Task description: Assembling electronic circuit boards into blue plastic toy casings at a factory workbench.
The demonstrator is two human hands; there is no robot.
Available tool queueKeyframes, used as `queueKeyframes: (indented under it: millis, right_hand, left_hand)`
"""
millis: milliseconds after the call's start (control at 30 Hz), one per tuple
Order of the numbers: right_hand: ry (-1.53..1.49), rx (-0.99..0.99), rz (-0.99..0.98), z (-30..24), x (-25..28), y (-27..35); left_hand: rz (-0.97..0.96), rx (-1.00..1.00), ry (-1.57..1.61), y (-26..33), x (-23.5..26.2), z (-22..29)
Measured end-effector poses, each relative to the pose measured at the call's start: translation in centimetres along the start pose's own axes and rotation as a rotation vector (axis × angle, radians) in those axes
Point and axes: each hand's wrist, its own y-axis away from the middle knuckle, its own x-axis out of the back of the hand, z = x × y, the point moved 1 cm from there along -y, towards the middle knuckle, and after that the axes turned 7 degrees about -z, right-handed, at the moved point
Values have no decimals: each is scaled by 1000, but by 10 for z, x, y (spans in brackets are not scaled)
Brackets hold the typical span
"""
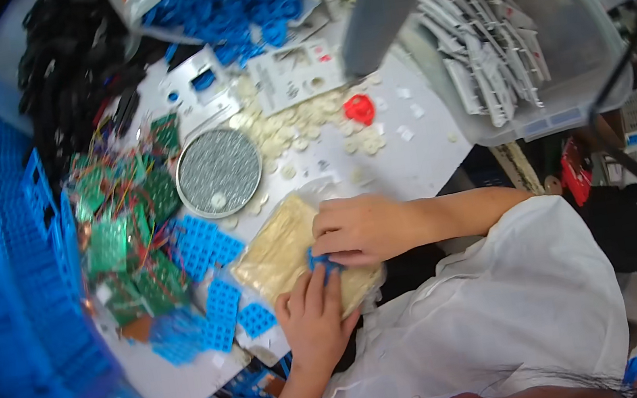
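A small blue plastic part (319, 261) lies between my two hands, over a yellowish, plastic-wrapped pad (281, 249) at the table's near edge. My right hand (359, 230) comes in from the right, its fingers bent and closed on the part from above. From below, my left hand (312, 318) reaches over the pad, with fingertips pressed to the part's near side. Most of the blue part is hidden under the fingers, so its exact kind does not show. Blue grid-like plastic pieces (223, 310) lie left of the pad.
A round tin of small metal pins (219, 172) stands beyond the pad, near scattered cream discs (292, 129) and a red piece (359, 110). Wired green circuit boards (109, 245) pile up at left. A grey post (389, 6) and a clear bin (586, 72) stand at right.
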Motion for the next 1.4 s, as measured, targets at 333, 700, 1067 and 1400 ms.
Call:
queueKeyframes:
  millis: [333,700,1067,1400]
  right_hand:
    - [871,-991,627,148,176,128]
    - [901,-1391,188,218,208,86]
    - [454,-954,114,238,120,-26]
    - [-1046,-582,936,273,140,-17]
  left_hand:
    - [-7,-2,-28,-6,5,0]
    - [55,19,11,-6,2,3]
    - [46,1,173,-4,11,2]
    - [814,579,-40,35,209,-180]
